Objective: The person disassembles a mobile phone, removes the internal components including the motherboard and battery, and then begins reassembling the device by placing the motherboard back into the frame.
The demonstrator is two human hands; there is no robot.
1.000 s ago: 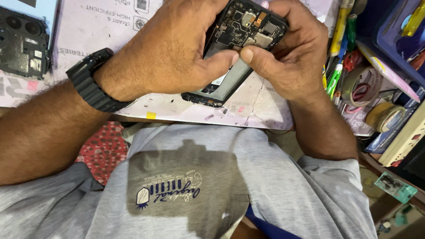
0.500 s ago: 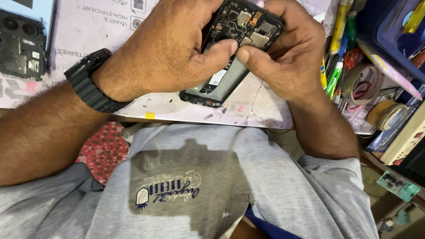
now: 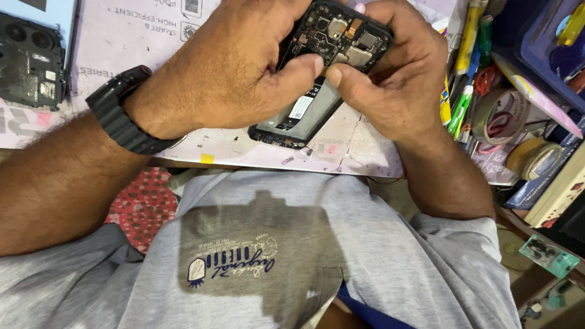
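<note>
Held above the worktop, an opened phone with its back off, now tipped slightly higher and closer than a second ago. Gripped on one edge by the left hand, fingers curled, thumb pressing beside the right hand thumb, likewise closed on it.

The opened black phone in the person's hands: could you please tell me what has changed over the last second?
The opened black phone with its exposed circuit board has shifted slightly up and toward the left in view, and both thumbs have closed together over its middle. The left hand and right hand grip it as before. The black back cover, black wristwatch and rolls of tape have not moved.
</note>
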